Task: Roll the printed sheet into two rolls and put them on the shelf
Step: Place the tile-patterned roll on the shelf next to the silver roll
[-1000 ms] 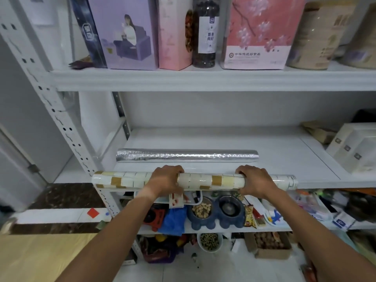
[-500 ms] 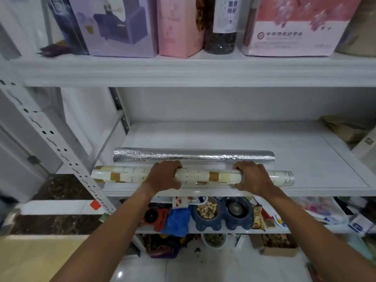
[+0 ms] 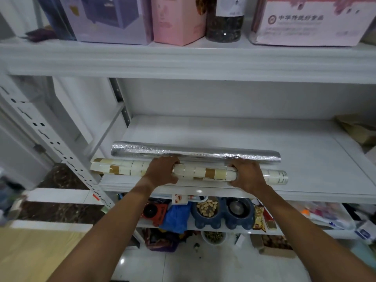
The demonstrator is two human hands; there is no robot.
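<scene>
Rolls lie side by side on the shelf (image 3: 305, 171): the foil roll (image 3: 195, 152) sits farther in, and the printed roll (image 3: 203, 173) lies just in front of it, close to or touching it, with its long axis running left to right along the shelf's front edge. You have both hands wrapped over the printed roll from the front: your left hand (image 3: 162, 169) grips left of the roll's middle, your right hand (image 3: 247, 174) right of the middle, fingers curled over the top toward the foil roll. Both hands sit about equally far from the roll's middle, so neither leads. The roll's left end sticks out past the shelf's left edge by the upright (image 3: 61, 151). Whether the roll fully rests on the shelf or still hangs in your grip, you cannot tell here. Letting go looks like what remains.
</scene>
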